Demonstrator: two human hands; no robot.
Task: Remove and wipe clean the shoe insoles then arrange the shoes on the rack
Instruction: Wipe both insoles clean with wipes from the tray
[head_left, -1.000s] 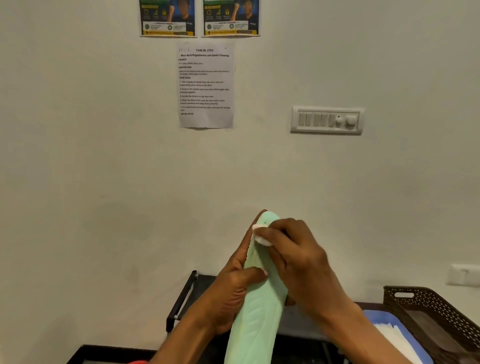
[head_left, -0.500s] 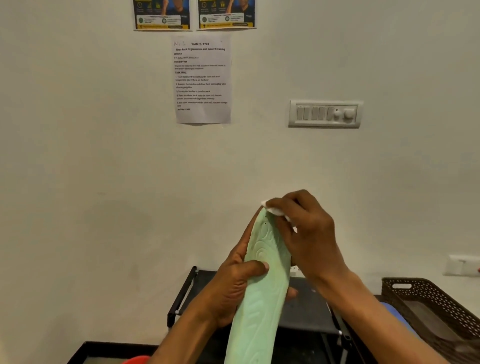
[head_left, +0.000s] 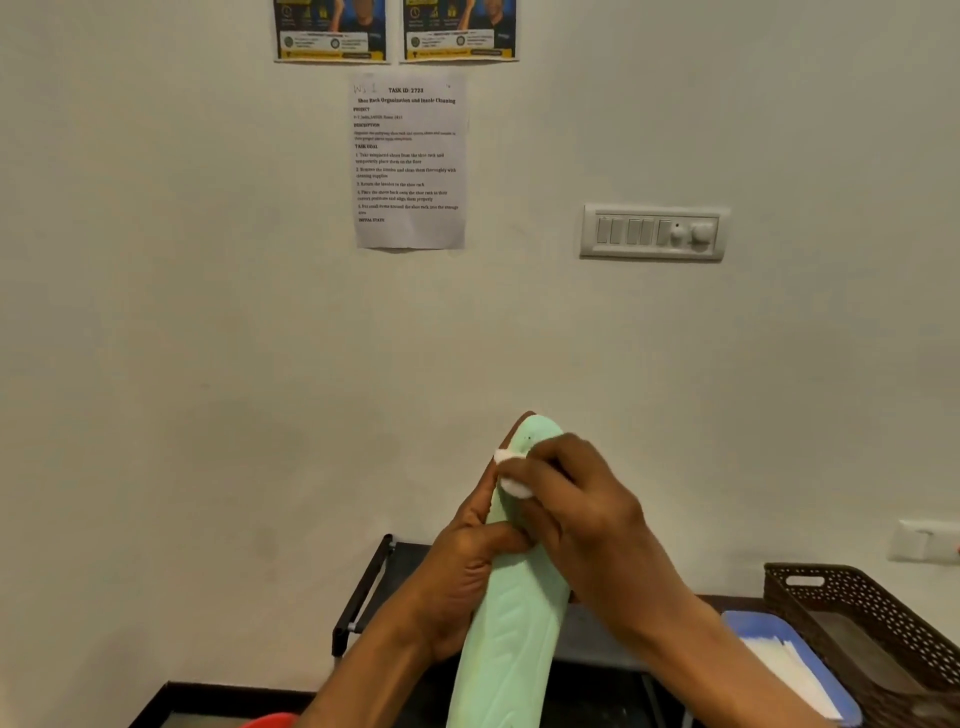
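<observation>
A pale green insole (head_left: 511, 623) stands upright in front of me, its ribbed side facing me. My left hand (head_left: 462, 577) grips it from the left, thumb across the front and fingers behind. My right hand (head_left: 582, 509) pinches a small white wipe (head_left: 511, 480) and presses it on the insole's upper part, just below the tip. Beneath the hands is the dark top of the black shoe rack (head_left: 374, 587). No shoes are in view.
A brown perforated basket (head_left: 852, 613) stands at the lower right, with a blue tray (head_left: 748, 623) of white wipes beside it. A red object (head_left: 270, 719) peeks in at the bottom edge. The white wall carries a task sheet (head_left: 409, 161) and a switch panel (head_left: 653, 232).
My right hand has slid the wipe from the insole's tip down and to the left edge. The view has tilted slightly down.
</observation>
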